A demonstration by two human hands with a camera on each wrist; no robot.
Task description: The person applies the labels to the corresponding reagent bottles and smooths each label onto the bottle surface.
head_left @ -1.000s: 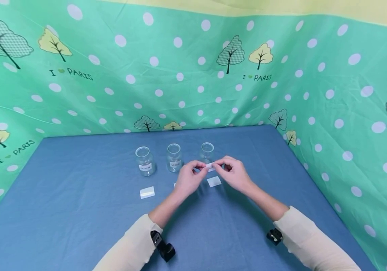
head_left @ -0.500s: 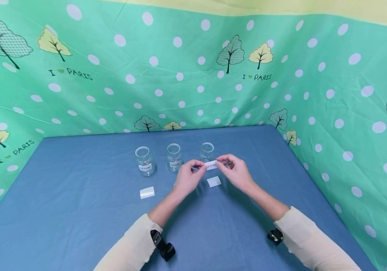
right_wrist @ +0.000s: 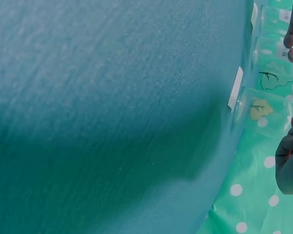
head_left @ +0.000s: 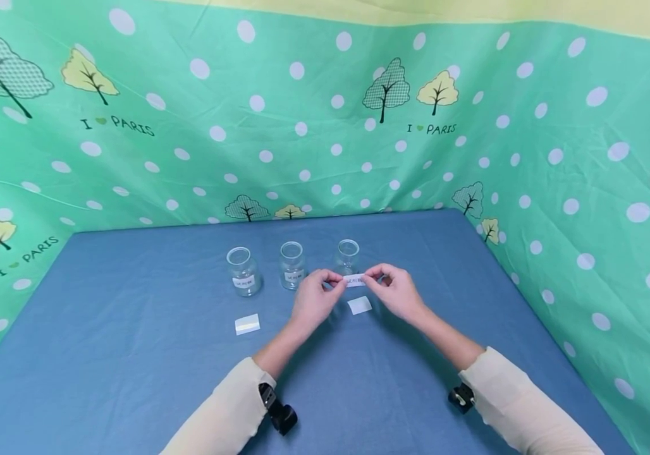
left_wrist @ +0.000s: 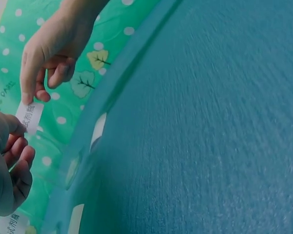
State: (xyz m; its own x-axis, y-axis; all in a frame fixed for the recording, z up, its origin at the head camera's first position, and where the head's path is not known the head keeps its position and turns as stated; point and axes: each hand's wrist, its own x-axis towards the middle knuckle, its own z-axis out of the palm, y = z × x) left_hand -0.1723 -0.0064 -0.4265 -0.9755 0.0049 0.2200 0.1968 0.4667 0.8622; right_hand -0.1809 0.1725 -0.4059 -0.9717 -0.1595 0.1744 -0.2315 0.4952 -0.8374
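Note:
In the head view a small white label (head_left: 354, 280) with dark printed characters is stretched between both hands. My left hand (head_left: 313, 301) pinches its left end with thumb and fingertip, and my right hand (head_left: 398, 293) pinches the right end. Just behind the label stands a glass jar (head_left: 348, 251), its lower front partly hidden. The left wrist view also catches the label (left_wrist: 30, 117), its print readable between the two hands. Further left, a middle jar (head_left: 292, 259) and a left jar (head_left: 243, 270) each bear a similar label on the front.
On the blue cloth-covered table (head_left: 160, 354) lie a white paper piece (head_left: 247, 324) in front of the left jar and another paper piece (head_left: 360, 305) just below the hands. A green dotted curtain (head_left: 279, 126) encloses the back and sides.
My right fingertips have slid outward from covering much of the label to its right end, so more print shows. The label tipped up, then lowered slightly. The jars have stayed put.

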